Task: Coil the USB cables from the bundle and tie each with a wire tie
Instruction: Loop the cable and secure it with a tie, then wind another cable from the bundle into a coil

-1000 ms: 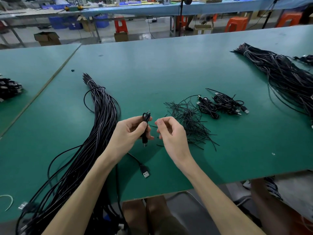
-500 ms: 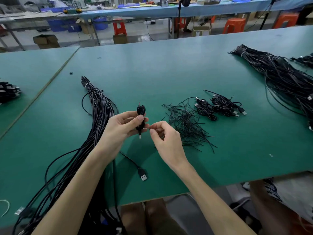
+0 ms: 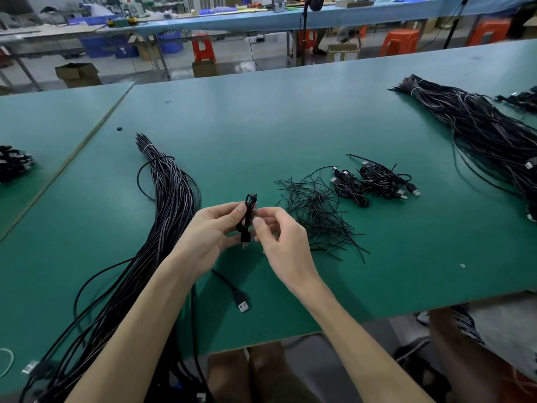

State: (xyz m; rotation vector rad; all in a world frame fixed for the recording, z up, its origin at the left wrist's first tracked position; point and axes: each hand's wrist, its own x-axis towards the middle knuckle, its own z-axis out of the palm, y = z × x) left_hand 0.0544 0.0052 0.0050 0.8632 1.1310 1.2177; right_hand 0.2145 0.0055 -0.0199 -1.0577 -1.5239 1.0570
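Note:
My left hand (image 3: 210, 232) grips a small coiled black USB cable (image 3: 249, 212), held upright above the green table (image 3: 261, 117). Its loose tail runs down to a USB plug (image 3: 242, 304) lying near the table's front edge. My right hand (image 3: 280, 237) is right beside the coil, its fingertips pinching at the coil's middle; a wire tie there is too thin to make out. The long bundle of black cables (image 3: 165, 205) lies to the left. A heap of loose black wire ties (image 3: 318, 216) lies just right of my hands. Several tied coils (image 3: 374, 181) rest behind that heap.
A second big cable bundle (image 3: 479, 132) spreads over the table's far right. More black cables (image 3: 13, 164) sit on the neighbouring table at the left. A person's legs show below the front edge. Benches, orange stools and boxes stand beyond the table.
Both hands have come closer together. My right hand's fingertips moved from beside the coil onto its middle, and the coil sits slightly lower in my left hand.

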